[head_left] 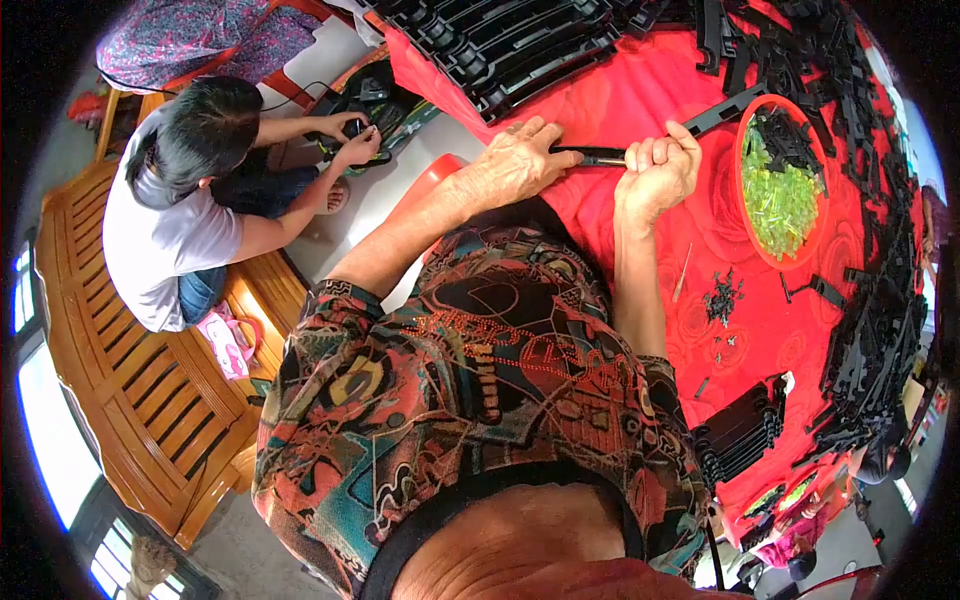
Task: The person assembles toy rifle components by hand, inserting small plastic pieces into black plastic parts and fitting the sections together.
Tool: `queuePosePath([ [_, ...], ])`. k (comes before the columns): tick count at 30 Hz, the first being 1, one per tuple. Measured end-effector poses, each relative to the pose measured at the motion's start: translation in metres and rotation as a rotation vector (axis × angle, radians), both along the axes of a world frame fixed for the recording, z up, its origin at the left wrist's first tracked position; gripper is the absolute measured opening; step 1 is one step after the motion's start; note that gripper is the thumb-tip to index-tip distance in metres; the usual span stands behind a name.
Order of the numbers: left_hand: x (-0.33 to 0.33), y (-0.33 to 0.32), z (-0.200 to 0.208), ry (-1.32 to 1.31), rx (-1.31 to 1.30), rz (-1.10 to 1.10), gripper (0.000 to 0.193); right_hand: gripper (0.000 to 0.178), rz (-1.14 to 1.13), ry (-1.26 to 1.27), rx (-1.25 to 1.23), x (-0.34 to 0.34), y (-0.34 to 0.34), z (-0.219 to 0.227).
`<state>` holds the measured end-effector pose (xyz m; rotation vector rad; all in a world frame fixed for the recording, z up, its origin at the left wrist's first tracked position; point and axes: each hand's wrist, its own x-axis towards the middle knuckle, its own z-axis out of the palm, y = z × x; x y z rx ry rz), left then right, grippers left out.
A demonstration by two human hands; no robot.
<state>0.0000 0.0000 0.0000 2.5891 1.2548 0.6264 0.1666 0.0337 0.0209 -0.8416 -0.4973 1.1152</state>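
A long black plastic strip (728, 112) lies across the front of me above the red cloth. My left hand (522, 160) grips its left end, thumb stretched along it and fingers curled. My right hand (657, 178) is closed around its middle, the fingers wrapped over it. Beyond the right fist the strip slants up toward an orange-rimmed basin (741, 190). In that basin are small yellow-green pieces (782, 205) and small black parts (785, 140).
Long black parts (490, 50) are stacked at the far edge of the red-covered table (640, 85); more black parts (865, 340) heap along the right. Small dark bits (722, 298) lie near my right forearm. At left, another person (190, 210) sits on a wooden bench (130, 370), handling a small dark object.
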Motion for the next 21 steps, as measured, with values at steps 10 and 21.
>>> queuePosePath([
  [10,0.001,-0.001,0.000,-0.086,-0.022,0.023,0.033,0.016,-0.060,0.009,-0.049,-0.004,0.004,-0.008],
  [21,0.004,-0.001,0.000,-0.137,-0.067,0.032,0.025,0.013,-0.044,-0.015,-0.061,-0.004,0.000,-0.008],
])
